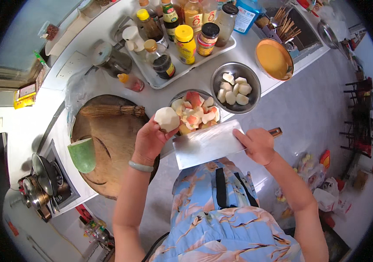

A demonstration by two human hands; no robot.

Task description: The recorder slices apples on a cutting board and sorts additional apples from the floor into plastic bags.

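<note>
My left hand (150, 139) holds a pale, peeled round fruit or vegetable (167, 120) up beside a plate heaped with peelings (195, 111), some of them reddish. In my right hand (257, 144) is a cleaver, its broad steel blade (209, 143) pointing left, just below the peelings. Beyond the plate stands a steel bowl (254, 77) with several peeled white pieces (231, 97). A round wooden chopping board (121, 147) at the left bears a cut green gourd or melon (82, 155) and a bundled-straw brush (111, 111).
A white tray (158, 85) of sauce bottles and jars stands at the back of the counter. A bowl of yellowish liquid (271, 60) is near the counter's edge, beside a sink (307, 29). Pans and a stove lie far left; bags rest on the floor at right.
</note>
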